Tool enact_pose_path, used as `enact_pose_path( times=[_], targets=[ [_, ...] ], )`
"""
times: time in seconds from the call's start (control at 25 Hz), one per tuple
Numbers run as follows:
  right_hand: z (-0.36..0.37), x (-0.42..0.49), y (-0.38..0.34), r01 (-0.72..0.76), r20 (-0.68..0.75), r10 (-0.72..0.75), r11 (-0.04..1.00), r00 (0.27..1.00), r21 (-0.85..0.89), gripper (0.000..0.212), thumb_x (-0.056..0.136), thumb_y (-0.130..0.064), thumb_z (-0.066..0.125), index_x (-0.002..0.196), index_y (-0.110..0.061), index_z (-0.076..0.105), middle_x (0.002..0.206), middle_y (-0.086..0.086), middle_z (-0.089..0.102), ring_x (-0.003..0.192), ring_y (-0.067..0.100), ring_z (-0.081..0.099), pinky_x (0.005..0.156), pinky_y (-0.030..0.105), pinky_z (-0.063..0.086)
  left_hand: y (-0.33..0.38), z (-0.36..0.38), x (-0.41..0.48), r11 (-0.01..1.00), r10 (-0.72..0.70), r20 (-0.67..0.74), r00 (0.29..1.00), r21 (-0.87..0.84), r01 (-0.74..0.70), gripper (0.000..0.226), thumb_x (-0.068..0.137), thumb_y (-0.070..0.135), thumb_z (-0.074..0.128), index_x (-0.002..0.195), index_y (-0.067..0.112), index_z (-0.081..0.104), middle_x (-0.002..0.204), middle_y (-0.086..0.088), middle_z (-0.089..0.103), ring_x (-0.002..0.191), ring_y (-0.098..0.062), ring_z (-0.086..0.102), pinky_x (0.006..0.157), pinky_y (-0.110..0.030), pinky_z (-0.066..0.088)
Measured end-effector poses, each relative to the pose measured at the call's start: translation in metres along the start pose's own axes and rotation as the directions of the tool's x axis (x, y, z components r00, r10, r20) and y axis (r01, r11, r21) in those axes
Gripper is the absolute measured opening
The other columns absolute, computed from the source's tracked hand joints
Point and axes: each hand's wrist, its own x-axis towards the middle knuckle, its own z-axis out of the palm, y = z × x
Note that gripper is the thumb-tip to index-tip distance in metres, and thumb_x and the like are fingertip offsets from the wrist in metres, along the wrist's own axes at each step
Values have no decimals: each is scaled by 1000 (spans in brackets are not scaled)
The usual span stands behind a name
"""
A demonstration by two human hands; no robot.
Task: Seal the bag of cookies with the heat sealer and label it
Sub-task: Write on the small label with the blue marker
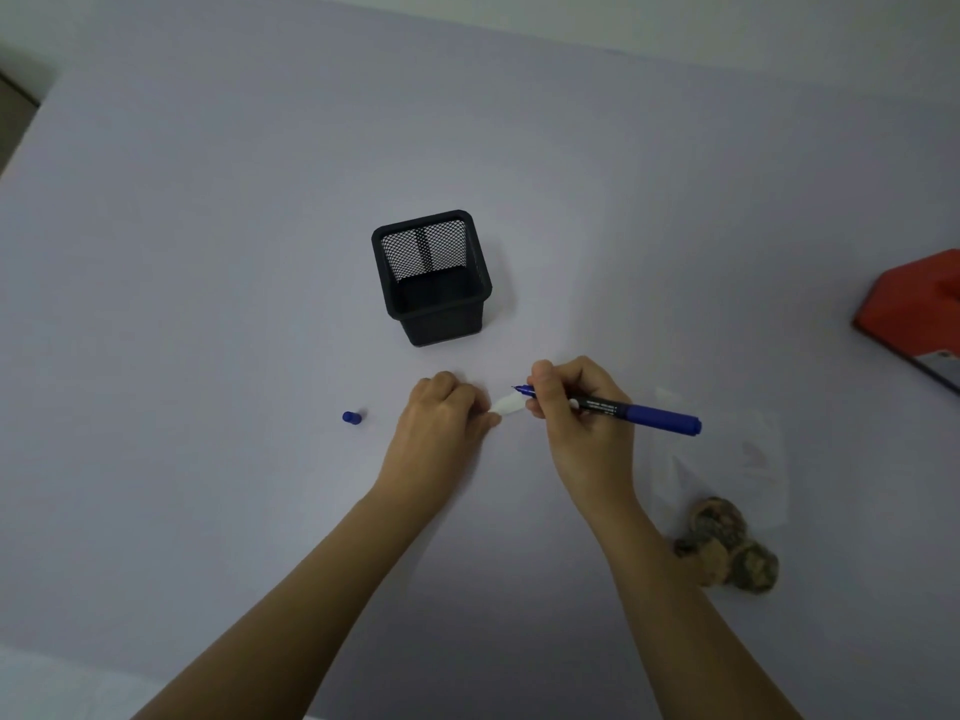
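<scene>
Left hand (pixel 441 418): grip pinches white label (pixel 508 406) down on bench (pixel 208 304). Right hand (pixel 576 413): grip clasps blue marker (pixel 639 412), tip at the label. Marker cap (pixel 351 417) lies left of the hands. Clear cookie bag (pixel 753 459) beside right forearm. Red heat sealer (pixel 914 314) at right edge. Black mesh holder (pixel 431 283) behind the hands.

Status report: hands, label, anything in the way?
Left hand holds the white label. Right hand grips the blue marker, tip at the label. Bag of cookies lies to the right. Nothing in the way.
</scene>
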Motion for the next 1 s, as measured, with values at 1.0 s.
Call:
enact_pose_path(
  times=[1.0],
  targets=[
    [3, 0, 1, 23, -4, -23, 999, 1000, 28, 26, 84, -41, 62, 66, -23, 58, 64, -1, 65, 61, 18, 63, 59, 22, 53, -17, -15, -14, 960, 278, -14, 961, -27, -278, 24, 87, 22, 55, 95, 7, 73, 85, -7, 68, 72, -10, 61, 72, -10, 45]
  ],
)
